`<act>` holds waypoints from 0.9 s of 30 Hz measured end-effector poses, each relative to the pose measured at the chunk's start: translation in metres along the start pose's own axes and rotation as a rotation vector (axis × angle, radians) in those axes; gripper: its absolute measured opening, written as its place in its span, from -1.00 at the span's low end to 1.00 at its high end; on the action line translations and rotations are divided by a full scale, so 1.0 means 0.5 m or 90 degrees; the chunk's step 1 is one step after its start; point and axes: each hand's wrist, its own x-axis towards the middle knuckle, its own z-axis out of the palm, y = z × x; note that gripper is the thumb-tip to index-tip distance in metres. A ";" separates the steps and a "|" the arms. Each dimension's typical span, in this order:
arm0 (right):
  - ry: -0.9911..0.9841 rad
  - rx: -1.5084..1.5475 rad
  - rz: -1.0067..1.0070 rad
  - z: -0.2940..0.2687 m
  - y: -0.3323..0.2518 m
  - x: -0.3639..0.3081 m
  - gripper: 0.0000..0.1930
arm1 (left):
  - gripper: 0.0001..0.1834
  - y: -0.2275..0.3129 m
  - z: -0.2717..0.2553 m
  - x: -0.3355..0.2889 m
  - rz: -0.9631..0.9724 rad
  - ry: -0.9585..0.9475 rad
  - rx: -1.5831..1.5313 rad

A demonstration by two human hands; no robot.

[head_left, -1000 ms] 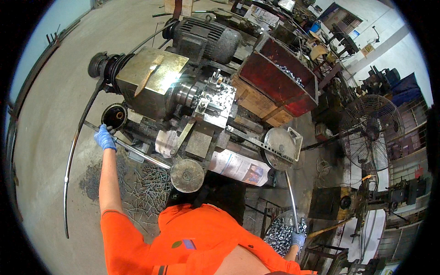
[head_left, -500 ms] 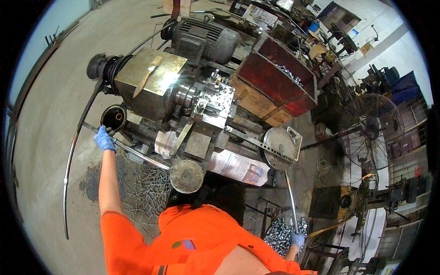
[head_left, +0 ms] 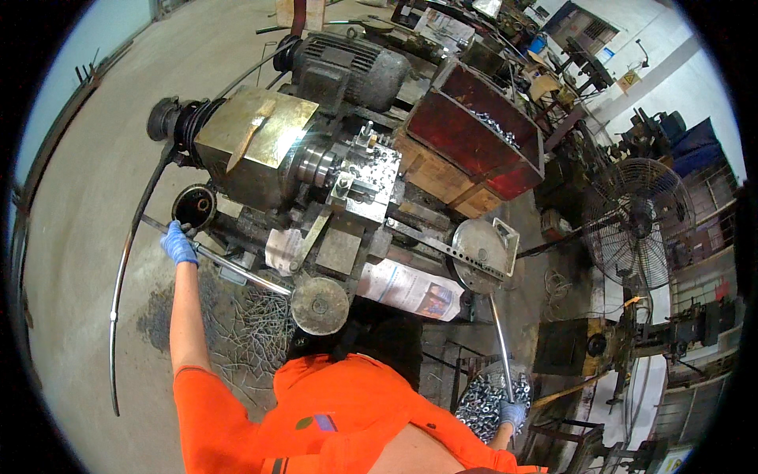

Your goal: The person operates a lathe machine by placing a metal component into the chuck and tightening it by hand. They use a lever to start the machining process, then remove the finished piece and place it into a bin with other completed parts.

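Holding the left lever and right lever at the machine

Step in hand looks like running the machine by its levers, one per hand. Left hand, blue glove, arm stretched out: fingers clamped on the left lever, with the bar's far end sticking out past them. Lever slopes down to the left disc, in front of the person. Right hand, also gloved: fingers clamped around the low end of the right lever, just by the basket of metal parts. That lever's upper end meets the edge of the right disc.

Round spindle faces the shiny metal block. Too small to tell if a part sits between them. Brush lies on the machine's cover; red box with more small parts stands behind the block.

Next move, my judgement: any shift of a lever calls for a firm grip on both bars, a steady pull or push, and eyes on the spindle. Right hand needs care near the basket; left arm has little reach to spare.
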 end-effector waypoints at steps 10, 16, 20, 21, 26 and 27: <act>0.006 -0.042 0.000 0.022 0.008 0.008 -0.38 | -0.84 -0.008 -0.012 0.014 -0.010 -0.026 0.001; 0.080 -0.040 -0.024 0.067 0.042 0.028 -0.48 | -0.82 -0.004 -0.010 0.011 -0.002 -0.029 0.015; 0.018 -0.025 0.014 0.019 0.009 -0.007 -0.48 | -0.84 0.000 -0.005 0.001 -0.012 -0.011 -0.001; 0.014 -0.021 0.016 0.021 0.014 -0.005 -0.48 | -0.85 0.001 -0.001 -0.003 -0.016 -0.005 -0.006; 0.023 -0.028 0.025 0.028 0.014 -0.002 -0.52 | -0.84 0.000 -0.001 0.000 -0.015 0.001 -0.008; 0.025 -0.032 0.024 0.046 0.026 0.012 -0.52 | -0.84 0.001 0.002 -0.002 -0.016 0.007 -0.014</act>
